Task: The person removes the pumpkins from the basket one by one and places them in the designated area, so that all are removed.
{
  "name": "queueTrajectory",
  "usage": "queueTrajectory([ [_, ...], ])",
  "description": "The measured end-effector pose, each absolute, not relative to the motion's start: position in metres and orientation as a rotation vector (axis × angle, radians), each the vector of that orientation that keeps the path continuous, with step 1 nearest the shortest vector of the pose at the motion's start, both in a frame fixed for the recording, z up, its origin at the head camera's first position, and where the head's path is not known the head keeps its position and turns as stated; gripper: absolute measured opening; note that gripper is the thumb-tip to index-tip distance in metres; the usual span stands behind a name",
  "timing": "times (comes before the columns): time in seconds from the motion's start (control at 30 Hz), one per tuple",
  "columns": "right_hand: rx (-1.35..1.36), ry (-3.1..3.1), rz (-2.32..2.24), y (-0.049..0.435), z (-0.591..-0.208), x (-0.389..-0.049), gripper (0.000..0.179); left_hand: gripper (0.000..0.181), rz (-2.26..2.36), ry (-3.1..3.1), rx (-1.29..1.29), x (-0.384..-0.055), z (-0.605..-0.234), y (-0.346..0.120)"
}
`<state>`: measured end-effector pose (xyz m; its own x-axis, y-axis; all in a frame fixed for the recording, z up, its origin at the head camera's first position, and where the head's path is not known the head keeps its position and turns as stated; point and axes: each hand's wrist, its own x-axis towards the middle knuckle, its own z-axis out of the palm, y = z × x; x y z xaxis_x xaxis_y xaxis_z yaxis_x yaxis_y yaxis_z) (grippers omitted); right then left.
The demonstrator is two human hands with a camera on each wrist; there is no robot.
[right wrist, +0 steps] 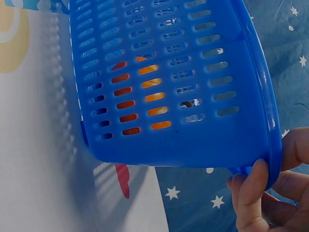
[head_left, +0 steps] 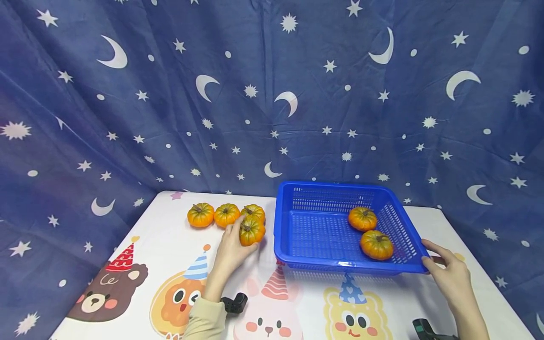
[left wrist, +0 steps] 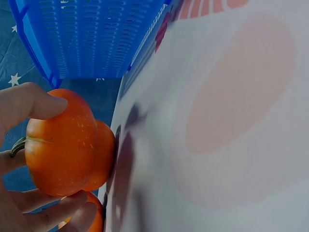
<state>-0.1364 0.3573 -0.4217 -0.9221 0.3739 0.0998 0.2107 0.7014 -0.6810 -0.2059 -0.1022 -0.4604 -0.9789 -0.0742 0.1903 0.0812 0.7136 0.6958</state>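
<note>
Over a white surface printed with cartoon animals, a person's left hand pinches a small, round, ribbed orange-and-green pumpkin, thumb on one side and fingers on the other. It sits just left of a rectangular blue plastic basket with slotted walls. Behind and left of it is a row of three similar small pumpkins; two more pumpkins lie in the basket's right half. The right hand pinches the basket's front right corner by the rim. A sound approach, I judge, is to keep the thumb and fingers opposed on the pumpkin's widest part, raise it straight clear of its neighbours so none roll, and keep the right hand's grip light so the basket stays level. The left wrist view shows the thumb tip on smooth orange skin and a dark curved stem in profile, while only the head view shows the whole row. The right wrist view shows fingers around the rim and orange through the slots; the head view shows those pumpkins whole. I cannot tell whether the pinched pumpkin touches the surface.
</note>
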Motion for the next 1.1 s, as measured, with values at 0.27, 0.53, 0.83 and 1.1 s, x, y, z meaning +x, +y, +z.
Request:
queueTrajectory([
  [0.27, -0.481, -2.692, 1.037, 0.3556, -0.4217, -0.1375, 0.047, 0.084, -1.082, -2.765, -0.001, -0.2071, -0.4647, -0.1052],
  [0.53, -0.489, -2.685, 1.032, 0.3550, -0.4218, -0.1373, 0.046, 0.082, -1.047, -2.812, -0.010, -0.2064, -0.4659, -0.1059],
  [0.83, -0.475, -2.675, 1.048, 0.3567, -0.4212, -0.1362, 0.047, 0.084, -1.032, -2.842, -0.006, -0.2067, -0.4671, -0.1050],
  [1.1, -0.483, -2.678, 1.043, 0.3566, -0.4204, -0.1362, 0.047, 0.087, -1.026, -2.854, 0.002, -0.2067, -0.4658, -0.1056],
])
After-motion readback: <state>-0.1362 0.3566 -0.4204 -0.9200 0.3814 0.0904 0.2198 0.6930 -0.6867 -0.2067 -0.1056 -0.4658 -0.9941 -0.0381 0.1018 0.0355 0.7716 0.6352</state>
